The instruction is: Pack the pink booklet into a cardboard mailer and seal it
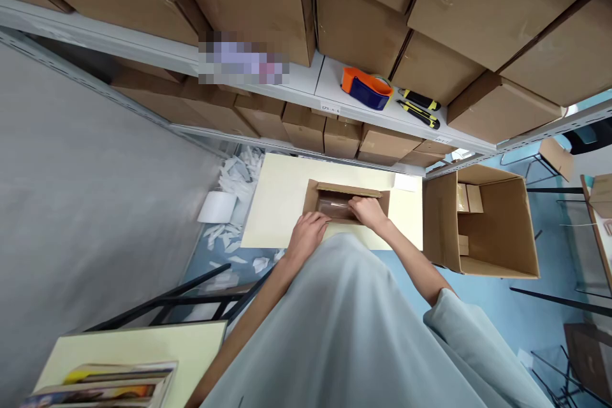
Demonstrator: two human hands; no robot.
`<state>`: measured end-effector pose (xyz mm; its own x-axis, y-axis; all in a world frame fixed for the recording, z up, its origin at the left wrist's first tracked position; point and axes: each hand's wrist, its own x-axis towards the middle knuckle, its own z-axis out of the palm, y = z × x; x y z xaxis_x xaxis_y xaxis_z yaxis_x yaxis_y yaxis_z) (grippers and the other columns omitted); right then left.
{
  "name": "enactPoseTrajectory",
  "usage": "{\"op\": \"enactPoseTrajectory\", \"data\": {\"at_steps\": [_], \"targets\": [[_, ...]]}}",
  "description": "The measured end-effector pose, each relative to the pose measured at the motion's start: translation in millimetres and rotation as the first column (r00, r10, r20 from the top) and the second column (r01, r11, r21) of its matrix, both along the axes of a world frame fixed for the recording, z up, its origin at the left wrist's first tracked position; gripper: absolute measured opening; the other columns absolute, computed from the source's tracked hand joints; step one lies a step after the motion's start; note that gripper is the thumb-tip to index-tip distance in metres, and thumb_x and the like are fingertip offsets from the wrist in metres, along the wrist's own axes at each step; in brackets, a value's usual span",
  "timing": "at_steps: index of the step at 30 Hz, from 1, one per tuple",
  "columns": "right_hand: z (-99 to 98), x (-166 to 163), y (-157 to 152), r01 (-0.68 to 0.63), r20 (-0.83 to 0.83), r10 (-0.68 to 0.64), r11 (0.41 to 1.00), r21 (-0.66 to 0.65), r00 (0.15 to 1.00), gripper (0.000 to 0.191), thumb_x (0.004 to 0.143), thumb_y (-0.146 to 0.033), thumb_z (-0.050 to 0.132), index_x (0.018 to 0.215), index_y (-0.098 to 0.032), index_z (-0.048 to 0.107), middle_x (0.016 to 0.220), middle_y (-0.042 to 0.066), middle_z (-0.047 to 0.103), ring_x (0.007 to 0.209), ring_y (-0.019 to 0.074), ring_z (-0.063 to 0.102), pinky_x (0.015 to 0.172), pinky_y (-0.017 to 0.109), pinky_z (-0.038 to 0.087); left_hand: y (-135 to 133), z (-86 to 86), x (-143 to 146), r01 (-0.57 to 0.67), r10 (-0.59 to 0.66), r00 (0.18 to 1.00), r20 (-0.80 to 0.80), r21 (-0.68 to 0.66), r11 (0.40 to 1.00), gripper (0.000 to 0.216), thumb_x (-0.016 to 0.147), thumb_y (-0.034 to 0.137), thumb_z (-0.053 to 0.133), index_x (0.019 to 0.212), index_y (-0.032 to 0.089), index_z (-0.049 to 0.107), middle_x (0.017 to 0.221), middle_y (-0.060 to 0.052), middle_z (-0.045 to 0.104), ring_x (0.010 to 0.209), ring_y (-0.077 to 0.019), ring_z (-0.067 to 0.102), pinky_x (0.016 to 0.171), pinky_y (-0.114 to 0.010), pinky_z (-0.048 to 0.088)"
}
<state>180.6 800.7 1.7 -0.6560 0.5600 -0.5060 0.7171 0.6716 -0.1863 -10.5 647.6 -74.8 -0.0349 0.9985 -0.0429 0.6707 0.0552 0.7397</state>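
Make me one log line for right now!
left hand: at near edge of open brown cardboard box | right hand: at box opening | box: on cream rectangular tabletop

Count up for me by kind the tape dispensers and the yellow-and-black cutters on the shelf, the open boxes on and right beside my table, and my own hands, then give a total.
Tape dispenser: 1
Cutters: 2, the rear cutter and the front cutter
Open boxes: 2, the small box and the large box
Hands: 2, left hand and right hand
Total: 7

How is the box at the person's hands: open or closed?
Open: the box has its flaps apart, and its inside shows beside the right hand.
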Motion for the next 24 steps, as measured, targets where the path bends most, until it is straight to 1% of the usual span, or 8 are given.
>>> {"op": "enactPoseTrajectory", "data": {"at_steps": [5, 10, 13, 15, 18, 20, 22, 24], "targets": [[-33.4, -16, 5, 0.035, 0.050, -0.033, 0.998, -0.051, 0.998, 0.030, 0.113, -0.023, 0.050, 0.116, -0.019, 0.079, 0.126, 0.015, 0.081, 0.112, 0.0262, 0.076, 0.090, 0.031, 0.052, 2, 5.1, -3, 0.001, -0.001, 1.000, -0.016, 0.015, 1.000, 0.033, 0.104, 0.027, 0.053, 0.115, 0.029, 0.084, 0.116, -0.010, 0.080, 0.110, -0.0338, 0.066, 0.095, -0.049, 0.047], [-48.8, -18, 7, 0.099, 0.074, -0.092, 0.991, -0.092, 0.993, 0.029, 0.111, -0.023, 0.053, 0.113, -0.019, 0.082, 0.120, 0.016, 0.083, 0.113, 0.0266, 0.078, 0.095, 0.032, 0.054, 2, 6.5, -4, -0.010, 0.010, 1.000, 0.008, 0.019, 1.000, 0.027, 0.102, 0.032, 0.059, 0.111, 0.028, 0.084, 0.113, -0.010, 0.081, 0.108, -0.0334, 0.068, 0.094, -0.048, 0.048], [-48.4, -8, 6, 0.130, 0.039, -0.127, 0.986, -0.101, 0.991, 0.031, 0.112, -0.022, 0.051, 0.118, -0.020, 0.081, 0.123, 0.015, 0.083, 0.116, 0.0267, 0.078, 0.097, 0.033, 0.055, 1, 7.0, -3, -0.048, 0.047, 0.999, 0.017, 0.039, 0.998, 0.027, 0.103, 0.043, 0.063, 0.105, 0.029, 0.085, 0.109, -0.010, 0.081, 0.106, -0.0333, 0.068, 0.094, -0.048, 0.049], [-44.2, 4, 5, 0.148, -0.006, -0.149, 0.984, -0.100, 0.989, 0.032, 0.112, -0.022, 0.050, 0.125, -0.022, 0.079, 0.130, 0.013, 0.081, 0.120, 0.0266, 0.076, 0.100, 0.033, 0.056, 1, 7.8, -3, -0.072, 0.071, 0.997, 0.026, 0.045, 0.996, 0.029, 0.103, 0.047, 0.062, 0.101, 0.030, 0.085, 0.106, -0.010, 0.081, 0.104, -0.0329, 0.068, 0.094, -0.048, 0.049], [-34.5, 26, 4, 0.187, -0.087, -0.194, 0.979, -0.082, 0.977, 0.038, 0.112, -0.022, 0.048, 0.142, -0.023, 0.071, 0.146, 0.012, 0.074, 0.134, 0.0266, 0.070, 0.107, 0.034, 0.055, 3, 10.4, -3, -0.103, 0.102, 0.994, 0.027, 0.041, 0.994, 0.031, 0.105, 0.045, 0.059, 0.095, 0.029, 0.084, 0.104, -0.011, 0.080, 0.104, -0.0335, 0.067, 0.097, -0.050, 0.050], [-28.2, 41, 7, 0.246, -0.183, -0.252, 0.968, -0.052, 0.950, 0.044, 0.112, -0.021, 0.047, 0.152, -0.021, 0.065, 0.156, 0.012, 0.067, 0.142, 0.0265, 0.064, 0.115, 0.037, 0.053, 5, 12.9, -3, -0.150, 0.151, 0.989, -0.008, 0.052, 0.987, 0.028, 0.104, 0.044, 0.061, 0.095, 0.028, 0.082, 0.112, -0.013, 0.077, 0.112, -0.0353, 0.065, 0.103, -0.052, 0.050], [-23.2, 56, 13, 0.315, -0.283, -0.306, 0.949, -0.013, 0.909, 0.047, 0.111, -0.021, 0.047, 0.156, -0.018, 0.062, 0.160, 0.014, 0.063, 0.145, 0.0276, 0.061, 0.122, 0.040, 0.049, 7, 14.7, -3, -0.231, 0.236, 0.970, -0.066, 0.079, 0.970, 0.025, 0.100, 0.045, 0.067, 0.108, 0.025, 0.080, 0.130, -0.017, 0.071, 0.125, -0.0390, 0.060, 0.110, -0.055, 0.049], [-20.0, 68, 22, 0.358, -0.336, -0.328, 0.933, 0.029, 0.883, 0.048, 0.110, -0.022, 0.047, 0.155, -0.016, 0.062, 0.160, 0.015, 0.063, 0.147, 0.0309, 0.057, 0.126, 0.047, 0.046, 9, 15.2, -3, -0.315, 0.325, 0.939, -0.109, 0.098, 0.944, 0.044, 0.095, 0.046, 0.074, 0.130, 0.019, 0.073, 0.146, -0.022, 0.059, 0.136, -0.0434, 0.054, 0.115, -0.059, 0.047]]}}
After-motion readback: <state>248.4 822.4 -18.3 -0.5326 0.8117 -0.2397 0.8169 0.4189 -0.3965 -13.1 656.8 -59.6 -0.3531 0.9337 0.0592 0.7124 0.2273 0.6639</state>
